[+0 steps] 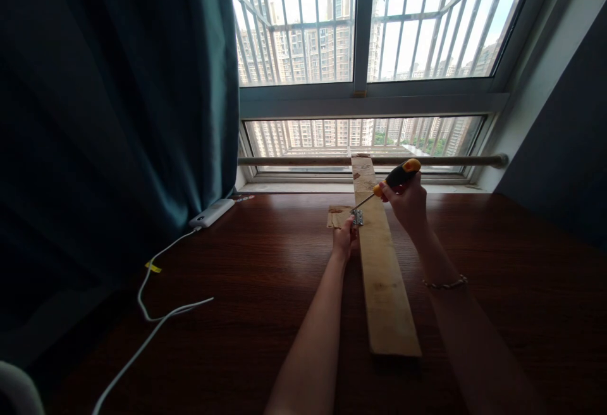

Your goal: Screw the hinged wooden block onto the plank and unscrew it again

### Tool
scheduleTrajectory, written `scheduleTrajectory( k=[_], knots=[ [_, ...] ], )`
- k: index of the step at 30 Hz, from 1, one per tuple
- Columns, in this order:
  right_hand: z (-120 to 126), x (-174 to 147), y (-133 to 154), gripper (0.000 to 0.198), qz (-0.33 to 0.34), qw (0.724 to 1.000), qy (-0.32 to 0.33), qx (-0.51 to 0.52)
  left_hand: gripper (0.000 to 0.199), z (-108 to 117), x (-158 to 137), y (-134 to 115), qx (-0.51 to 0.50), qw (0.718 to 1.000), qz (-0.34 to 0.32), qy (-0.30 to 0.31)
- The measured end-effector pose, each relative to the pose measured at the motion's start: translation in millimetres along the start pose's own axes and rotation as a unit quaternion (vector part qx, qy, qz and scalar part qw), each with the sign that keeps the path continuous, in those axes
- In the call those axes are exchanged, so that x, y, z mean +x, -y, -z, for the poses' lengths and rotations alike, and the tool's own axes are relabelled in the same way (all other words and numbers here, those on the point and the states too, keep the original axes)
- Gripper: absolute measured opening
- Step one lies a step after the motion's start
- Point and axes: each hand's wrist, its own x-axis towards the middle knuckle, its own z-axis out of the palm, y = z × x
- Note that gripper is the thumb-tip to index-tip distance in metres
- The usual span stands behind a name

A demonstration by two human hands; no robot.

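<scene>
A long, pale wooden board (380,269) lies lengthwise on the dark wooden table, its far end reaching the rail by the window. A small metal hinge (358,217) rests at the board's left edge, beside a short wooden piece (337,212). My left hand (344,239) is closed at the hinge, its thumb against the metal; some of its fingers are hidden. In my right hand (408,203) is a screwdriver (401,174) with a black and yellow handle. It slants down to the left, its tip at the hinge.
A white power strip (212,212) lies at the table's left rear, and its white cable (156,320) loops toward the front left. A dark blue curtain (190,86) hangs at the left. Behind the table runs a horizontal rail (303,161) before the barred window.
</scene>
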Motion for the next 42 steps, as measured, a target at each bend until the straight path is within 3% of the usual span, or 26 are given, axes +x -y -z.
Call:
scheduleTrajectory(
  k=[11, 17, 20, 23, 27, 30, 36, 42],
  knots=[
    [3.0, 2.3, 0.1, 0.057, -0.003, 1.0, 0.019, -0.006, 0.029, -0.3, 0.6, 1.0, -0.003, 1.0, 0.0, 0.001],
    [5.1, 3.6, 6.7, 0.054, -0.002, 0.99, 0.124, 0.072, 0.03, -1.1, -1.3, -0.1, -0.006, 1.0, 0.003, 0.003],
    [3.8, 2.1, 10.3, 0.052, 0.008, 0.986, 0.139, 0.092, 0.03, -1.6, -2.8, -1.1, -0.005, 1.0, 0.003, 0.0],
    [0.1, -2.0, 10.8, 0.056, 0.005, 0.994, 0.092, 0.057, 0.028, -2.1, -4.7, -2.2, -0.006, 1.0, 0.001, 0.003],
    [-6.3, -9.2, 9.1, 0.062, 0.017, 0.998, -0.038, -0.04, 0.027, -2.9, -6.0, -3.1, -0.007, 1.0, -0.001, 0.004],
    [-9.4, -11.2, 8.0, 0.063, 0.019, 0.996, -0.073, -0.056, 0.027, -3.3, -5.9, -3.2, -0.008, 1.0, -0.009, 0.008],
    [-7.0, -3.4, 6.6, 0.04, -0.019, 0.999, -0.005, 0.032, 0.03, -3.9, -6.2, -3.0, -0.012, 1.0, -0.009, 0.008],
    [-1.8, -0.7, 14.1, 0.045, -0.049, 0.975, 0.093, 0.195, 0.029, -4.5, -6.8, -3.4, -0.011, 1.0, -0.006, 0.009]
  ],
)
